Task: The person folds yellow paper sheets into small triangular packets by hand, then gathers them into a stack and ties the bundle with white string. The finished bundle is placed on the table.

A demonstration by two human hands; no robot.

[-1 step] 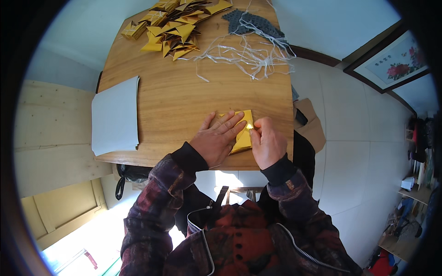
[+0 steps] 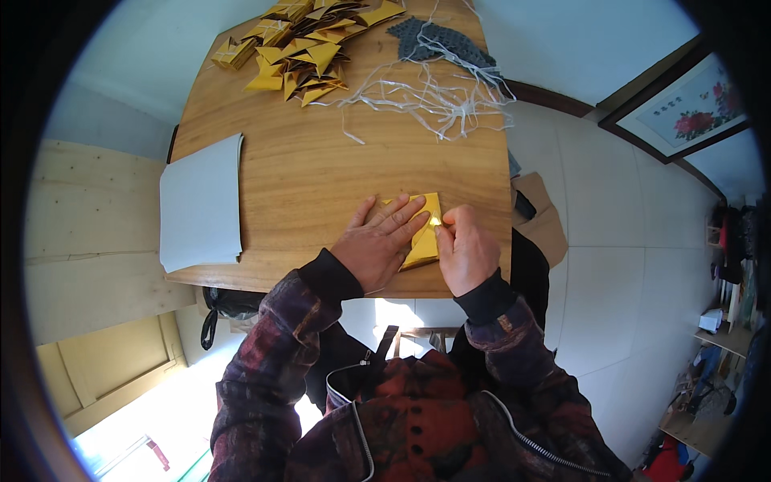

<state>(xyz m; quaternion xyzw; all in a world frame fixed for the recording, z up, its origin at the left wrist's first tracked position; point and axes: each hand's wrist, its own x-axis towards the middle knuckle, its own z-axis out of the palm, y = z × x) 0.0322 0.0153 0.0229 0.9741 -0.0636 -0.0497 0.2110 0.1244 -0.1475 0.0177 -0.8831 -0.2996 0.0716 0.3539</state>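
Observation:
A small stack of folded gold paper lies near the table's front edge. My left hand rests flat on it, fingers stretched out, covering much of its left side. At the stack's right edge is my right hand, its fingers curled and the thumb against the forefinger. A bright glint shows on the paper by the fingertips. What they pinch is too small to make out.
Folded gold paper pieces are heaped at the far left of the wooden table. White strings trail from a grey textured cloth at the far right. White sheets lie stacked at the left edge. Cardboard sits beyond the right edge.

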